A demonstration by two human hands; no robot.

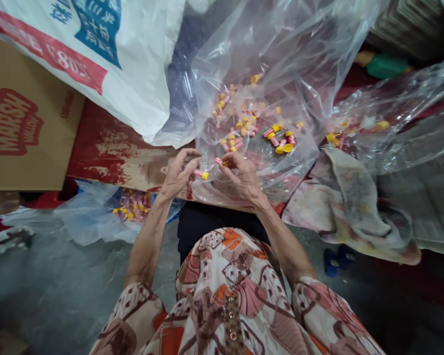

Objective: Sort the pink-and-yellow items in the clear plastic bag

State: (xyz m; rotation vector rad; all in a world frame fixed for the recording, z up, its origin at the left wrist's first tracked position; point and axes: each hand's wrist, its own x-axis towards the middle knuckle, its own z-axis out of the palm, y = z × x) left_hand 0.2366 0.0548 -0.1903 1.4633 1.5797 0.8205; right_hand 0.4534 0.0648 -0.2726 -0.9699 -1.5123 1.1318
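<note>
My left hand (pixel 178 172) pinches a small pink tube with a yellow cap (pixel 201 174). My right hand (pixel 243 175) holds another small pink tube (pixel 219 161) at its fingertips. Both hands sit at the near edge of a large clear plastic bag (pixel 281 64) spread open in front of me. Several pink tubes with yellow caps (pixel 248 125) lie scattered inside it, along with loose yellow caps (pixel 288 147).
A second clear bag (pixel 399 118) with a few tubes lies at the right over a stained cloth (pixel 350 202). A white woven sack (pixel 107 54) and a cardboard box (pixel 18 133) stand at the left. A blue bag of tubes (pixel 131 204) lies below the left hand.
</note>
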